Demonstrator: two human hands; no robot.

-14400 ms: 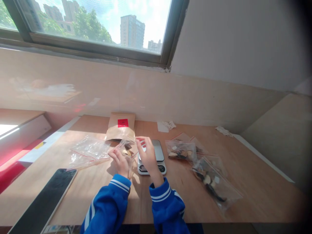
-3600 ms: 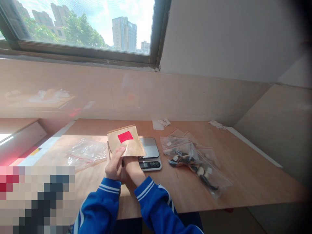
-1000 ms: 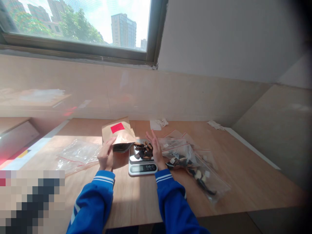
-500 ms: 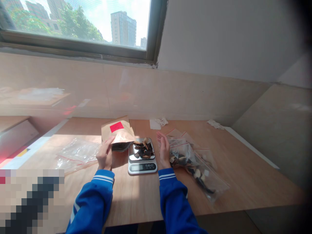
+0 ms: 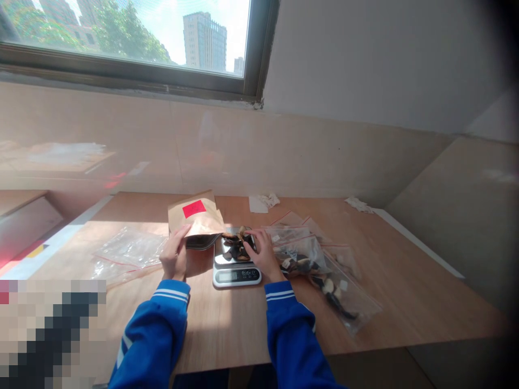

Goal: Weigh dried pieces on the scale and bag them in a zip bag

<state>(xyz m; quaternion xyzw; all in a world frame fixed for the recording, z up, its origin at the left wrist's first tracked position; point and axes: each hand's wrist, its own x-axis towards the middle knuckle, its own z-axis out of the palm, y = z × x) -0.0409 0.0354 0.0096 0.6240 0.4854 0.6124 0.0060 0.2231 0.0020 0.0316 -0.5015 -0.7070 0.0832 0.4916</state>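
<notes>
A small digital kitchen scale [image 5: 236,274] sits on the wooden table [image 5: 227,329] with a pile of dark dried slices [image 5: 235,247] on its platform. My right hand [image 5: 264,252] rests over the right side of that pile, fingers curled onto the slices. My left hand [image 5: 174,255] grips the open mouth of a brown paper bag [image 5: 196,217] with a red label, lying just left of the scale.
Filled clear zip bags [image 5: 320,262] lie right of the scale. Empty clear zip bags [image 5: 127,251] lie to the left. Crumpled paper scraps [image 5: 264,201] sit near the back wall. A blurred dark object is at the lower left.
My right hand has moved left from beside the filled bags onto the slices on the scale, its fingers curling over them. My left hand stays on the paper bag.
</notes>
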